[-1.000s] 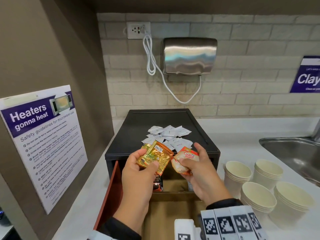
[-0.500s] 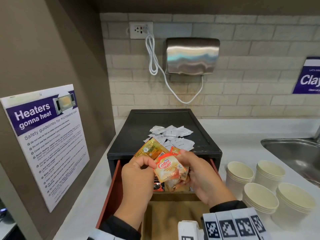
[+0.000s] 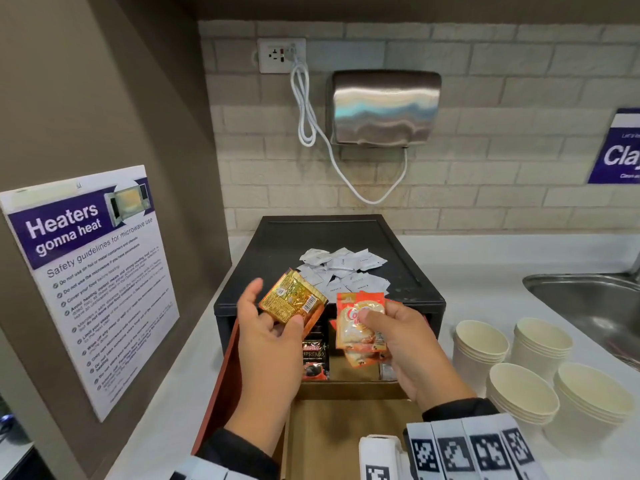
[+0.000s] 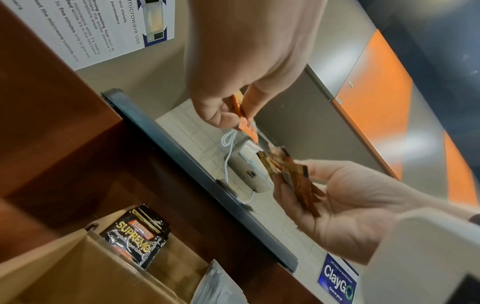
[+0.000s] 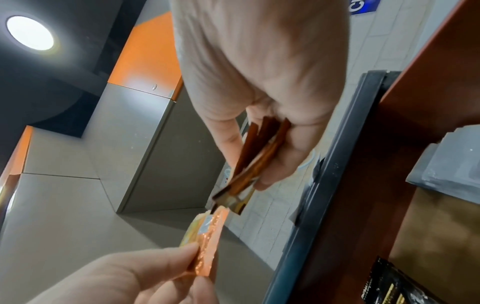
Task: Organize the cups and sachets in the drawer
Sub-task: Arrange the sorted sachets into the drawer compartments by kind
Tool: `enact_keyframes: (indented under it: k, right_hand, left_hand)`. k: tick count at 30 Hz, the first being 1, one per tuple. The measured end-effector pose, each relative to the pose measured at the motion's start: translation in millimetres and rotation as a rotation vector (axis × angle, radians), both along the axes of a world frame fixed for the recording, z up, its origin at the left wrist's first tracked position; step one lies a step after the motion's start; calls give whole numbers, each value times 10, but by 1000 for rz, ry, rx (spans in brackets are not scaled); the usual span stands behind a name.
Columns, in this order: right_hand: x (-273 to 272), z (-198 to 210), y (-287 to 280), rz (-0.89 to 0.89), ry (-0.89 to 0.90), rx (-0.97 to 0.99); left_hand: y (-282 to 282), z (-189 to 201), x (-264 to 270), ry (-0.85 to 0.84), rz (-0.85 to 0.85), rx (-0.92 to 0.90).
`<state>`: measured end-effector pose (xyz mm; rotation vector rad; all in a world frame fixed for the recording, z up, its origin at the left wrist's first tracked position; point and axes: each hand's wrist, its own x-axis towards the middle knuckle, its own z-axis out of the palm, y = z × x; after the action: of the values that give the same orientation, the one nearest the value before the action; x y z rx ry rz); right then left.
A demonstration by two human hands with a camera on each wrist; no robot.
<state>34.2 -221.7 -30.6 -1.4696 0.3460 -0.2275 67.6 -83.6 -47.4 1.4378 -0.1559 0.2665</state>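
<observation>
The white counter [image 3: 485, 271] carries a black drawer unit [image 3: 277, 247] just beyond the two hands' grips, its top strewn with white sachets [image 3: 341, 268]. Right of the right hand's grip stand four stacks of paper cups [image 3: 519, 386] on the counter, with a steel sink [image 3: 595, 306] set in beyond them.

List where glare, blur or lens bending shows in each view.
Head view: sheen on the hand dryer; wall tiles bow near the edges. Left wrist view: the gold sachets are smeared, while the black sachet reads sharply. Right wrist view: a ceiling lamp flares; the creamer sachets blur.
</observation>
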Motion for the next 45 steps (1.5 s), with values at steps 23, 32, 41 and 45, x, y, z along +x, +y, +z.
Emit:
enact_keyframes:
  k: [23,32,41,45]
  right_hand:
    - [25,-9,-3,-61,30,-34]
    - [6,7,-11,-53,42,-93]
    - [6,-2,127,150,111,-80]
    - [-13,-58,229,225,36,-284]
  left_hand:
    - [-8,109,-75,139,-219,-29]
    - [24,93,-41,184,-219,-5]
    - [4,52,-23,241,-228,-28]
    - [-77,-22,-38,280,-185,24]
